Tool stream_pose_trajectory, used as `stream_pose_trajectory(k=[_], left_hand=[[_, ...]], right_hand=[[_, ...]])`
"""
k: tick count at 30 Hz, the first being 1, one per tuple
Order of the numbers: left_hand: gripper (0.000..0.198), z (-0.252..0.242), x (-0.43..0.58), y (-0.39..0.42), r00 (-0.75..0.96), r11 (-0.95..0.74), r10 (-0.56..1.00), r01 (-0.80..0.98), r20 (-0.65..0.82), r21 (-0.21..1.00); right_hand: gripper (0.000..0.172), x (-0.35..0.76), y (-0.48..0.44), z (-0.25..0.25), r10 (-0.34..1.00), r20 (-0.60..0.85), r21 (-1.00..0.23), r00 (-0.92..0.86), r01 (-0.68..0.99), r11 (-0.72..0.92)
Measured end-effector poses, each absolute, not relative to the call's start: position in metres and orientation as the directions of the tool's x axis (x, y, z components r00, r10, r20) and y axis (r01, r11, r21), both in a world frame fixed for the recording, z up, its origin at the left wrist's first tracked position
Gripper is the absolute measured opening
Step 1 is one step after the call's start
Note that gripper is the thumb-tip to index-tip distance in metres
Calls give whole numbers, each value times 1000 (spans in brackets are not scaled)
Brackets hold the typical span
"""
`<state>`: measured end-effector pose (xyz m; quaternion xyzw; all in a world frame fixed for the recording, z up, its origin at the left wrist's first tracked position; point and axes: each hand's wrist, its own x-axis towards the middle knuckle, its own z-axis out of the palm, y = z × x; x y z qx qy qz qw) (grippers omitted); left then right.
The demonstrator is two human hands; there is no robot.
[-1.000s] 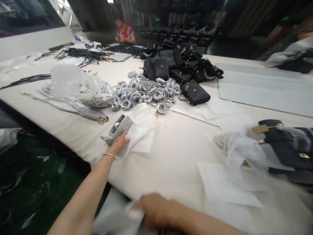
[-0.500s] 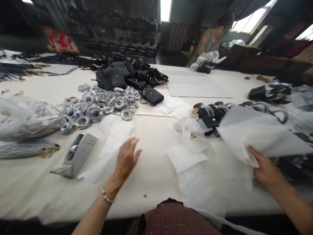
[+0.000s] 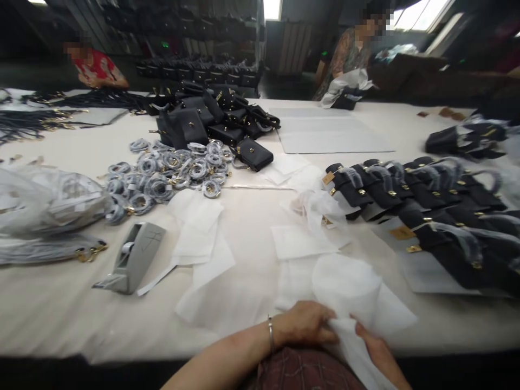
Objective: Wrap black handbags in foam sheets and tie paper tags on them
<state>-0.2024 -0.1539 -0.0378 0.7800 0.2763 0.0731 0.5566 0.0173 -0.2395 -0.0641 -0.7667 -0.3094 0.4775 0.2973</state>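
A thin white sheet [image 3: 349, 290] is bunched between my two hands at the table's front edge. My left hand [image 3: 311, 324], with a silver bracelet at the wrist, has its fingers closed on the sheet's edge. Just right of it, my right hand [image 3: 376, 346] grips the same sheet, partly covered by its folds. More white sheets [image 3: 197, 227] lie left of the middle, beside a grey tape dispenser [image 3: 142, 252]. Crumpled translucent wrapping [image 3: 320, 216] rests beyond my hands.
Black bags with wrapped handles [image 3: 447, 238] stand in rows at the right. Coiled wrapped straps [image 3: 162, 173] and a pile of black bags [image 3: 195, 124] lie beyond. A plastic bag [image 3: 52, 200] is at the left. Two people are across the table.
My right hand has brought the sheet from the right to the front edge. My left hand has moved right and down from the middle and closed on it. The rows of bags are now uncovered.
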Motion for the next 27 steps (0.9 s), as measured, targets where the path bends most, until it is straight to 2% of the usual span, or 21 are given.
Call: stream_pose_trajectory(k=[2, 5, 8, 10, 12, 13, 15, 18, 20, 23, 27], left_hand=[[15, -23, -237, -142, 701, -222, 703, 375, -119, 900], [12, -6, -306, -128, 346, -145, 936, 548, -65, 823], [15, -13, -384, -143, -37, -71, 987, 779, 159, 622], [17, -38, -424, -170, -178, 20, 934, 891, 308, 454], [22, -72, -444, -204, -251, 134, 904, 935, 345, 329], [26, -90, -446, -219, -265, 167, 899, 943, 348, 288], [33, -121, -438, -238, -243, 163, 898, 958, 366, 235], [35, -145, -416, -221, -190, 106, 906, 967, 379, 231], [36, -146, -409, -181, -217, 117, 893, 958, 393, 263], [44, -136, -417, -106, -341, 213, 861, 915, 377, 342], [58, -122, -441, -47, -466, 334, 855, 831, 229, 444]], right_hand=[[53, 0, -203, -51, 778, -571, -763, 263, 180, -621], [53, -39, -140, -35, 848, -520, -825, 102, 198, -529], [58, -76, -85, -34, 897, -441, -827, 40, 371, -423], [65, -89, -58, -43, 947, -314, -744, 74, 601, -293], [77, -93, -41, -56, 983, -165, -588, 84, 791, -167], [84, -93, -37, -61, 987, -132, -516, 88, 844, -144], [92, -97, -32, -68, 974, -176, -421, 140, 884, -203], [85, -121, -31, -69, 925, -302, -364, 231, 869, -335], [77, -150, -26, -67, 917, -330, -370, 223, 864, -343], [73, -198, -9, -64, 930, -339, -447, 142, 846, -292], [68, -230, 23, -48, 947, -322, -597, -5, 777, -199]])
